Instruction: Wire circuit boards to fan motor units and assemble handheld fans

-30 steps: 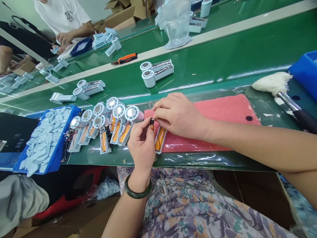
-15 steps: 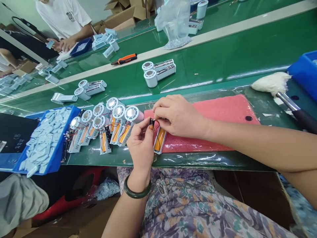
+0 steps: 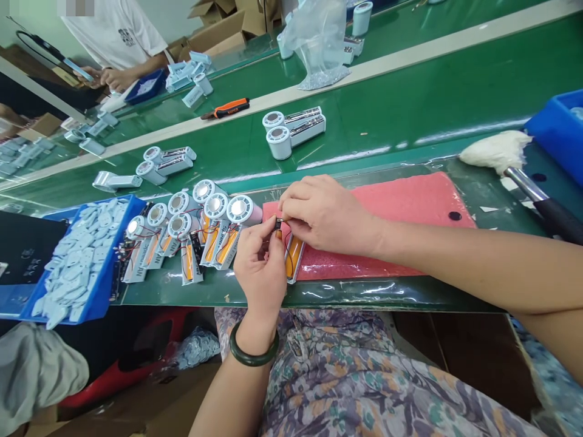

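Note:
My left hand [image 3: 260, 267] pinches a small black component [image 3: 277, 225] with red and black wires running from it. My right hand [image 3: 325, 212] is closed too, its fingertips meeting the same component from the right. Under both hands lies an open white fan unit with an orange battery [image 3: 294, 255], resting on a pink foam mat [image 3: 410, 206]. Just to the left stands a cluster of several similar open fan units [image 3: 200, 227] with round silver heads.
A blue tray of pale plastic parts [image 3: 75, 261] sits at the left. Finished fan units [image 3: 294, 128] and an orange-handled tool [image 3: 228, 108] lie on the green belt. A brush [image 3: 496, 152] and blue bin [image 3: 558, 130] are at the right. Another person [image 3: 118, 42] works at the far left.
My hands have stayed at the same spot, with small finger shifts on the black component. The view has drifted slightly. The other person's hands have moved.

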The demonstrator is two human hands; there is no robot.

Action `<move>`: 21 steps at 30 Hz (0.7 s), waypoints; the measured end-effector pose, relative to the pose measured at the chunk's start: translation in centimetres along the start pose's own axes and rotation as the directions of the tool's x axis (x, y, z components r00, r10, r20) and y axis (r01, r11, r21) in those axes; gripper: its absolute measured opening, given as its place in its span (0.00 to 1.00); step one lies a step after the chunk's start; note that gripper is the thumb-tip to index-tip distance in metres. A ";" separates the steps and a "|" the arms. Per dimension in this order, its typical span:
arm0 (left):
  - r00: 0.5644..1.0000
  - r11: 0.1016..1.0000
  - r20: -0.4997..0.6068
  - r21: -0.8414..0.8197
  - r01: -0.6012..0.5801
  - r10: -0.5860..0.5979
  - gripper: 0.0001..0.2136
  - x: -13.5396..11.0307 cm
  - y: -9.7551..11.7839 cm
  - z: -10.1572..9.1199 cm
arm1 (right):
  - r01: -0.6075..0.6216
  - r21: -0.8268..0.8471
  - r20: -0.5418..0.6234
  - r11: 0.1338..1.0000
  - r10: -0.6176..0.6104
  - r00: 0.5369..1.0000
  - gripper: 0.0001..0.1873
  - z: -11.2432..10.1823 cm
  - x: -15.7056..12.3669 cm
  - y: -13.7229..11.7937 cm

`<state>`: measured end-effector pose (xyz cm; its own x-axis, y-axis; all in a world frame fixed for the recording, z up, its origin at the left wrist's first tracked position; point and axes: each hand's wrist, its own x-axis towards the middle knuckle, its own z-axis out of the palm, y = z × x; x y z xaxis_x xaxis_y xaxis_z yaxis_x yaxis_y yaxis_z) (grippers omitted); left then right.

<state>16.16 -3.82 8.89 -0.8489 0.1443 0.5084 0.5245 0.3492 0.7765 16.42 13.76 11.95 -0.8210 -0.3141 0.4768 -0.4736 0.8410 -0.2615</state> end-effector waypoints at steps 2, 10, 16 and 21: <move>1.000 1.000 -0.001 0.023 -0.007 0.007 0.11 0.1 0.1 0.0 | 0.010 -0.006 -0.005 1.000 -0.010 1.000 0.09 0.0 0.0 0.0; 0.997 0.994 -0.005 0.081 -0.076 0.076 0.12 -0.1 0.1 0.1 | 0.013 -0.017 -0.019 1.000 -0.013 1.000 0.07 0.1 0.0 0.0; 0.997 0.995 -0.011 0.068 -0.073 0.074 0.11 -0.2 0.1 0.1 | 0.009 0.018 -0.011 1.000 -0.009 1.000 0.08 0.0 0.1 0.0; 0.999 0.999 -0.025 0.032 -0.041 0.042 0.11 -0.1 0.2 0.2 | -0.008 0.037 0.035 0.999 0.007 0.999 0.08 -0.2 0.2 0.0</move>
<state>16.34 -3.56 8.86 -0.8241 0.1359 0.5499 0.5568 0.3725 0.7425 16.37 13.79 12.23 -0.8348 -0.3239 0.4453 -0.4786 0.8267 -0.2959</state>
